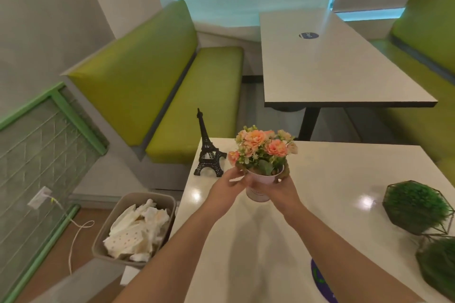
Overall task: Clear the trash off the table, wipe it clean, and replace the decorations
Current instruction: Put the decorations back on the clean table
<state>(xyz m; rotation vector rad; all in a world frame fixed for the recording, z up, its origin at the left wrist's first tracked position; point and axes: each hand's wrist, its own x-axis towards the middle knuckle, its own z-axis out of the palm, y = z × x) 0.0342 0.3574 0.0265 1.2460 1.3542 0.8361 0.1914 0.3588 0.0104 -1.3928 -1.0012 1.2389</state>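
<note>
Decorations are going back: your left hand (227, 188) and right hand (283, 190) clasp the flower pot (261, 186) above the table (344, 179), beside the Eiffel Tower model (208, 152). Lower it upright next.

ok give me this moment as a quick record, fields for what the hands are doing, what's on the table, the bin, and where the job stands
hands: left hand and right hand both hold the flower pot
pot position: near the table's far left corner, beside the Eiffel Tower model; whether it touches the tabletop cannot be told
other decorations: two green plants in wire frames at the right edge
trash bin: on the floor left of the table, full of crumpled paper
stage: no trash visible on the table, decorations going back
</note>
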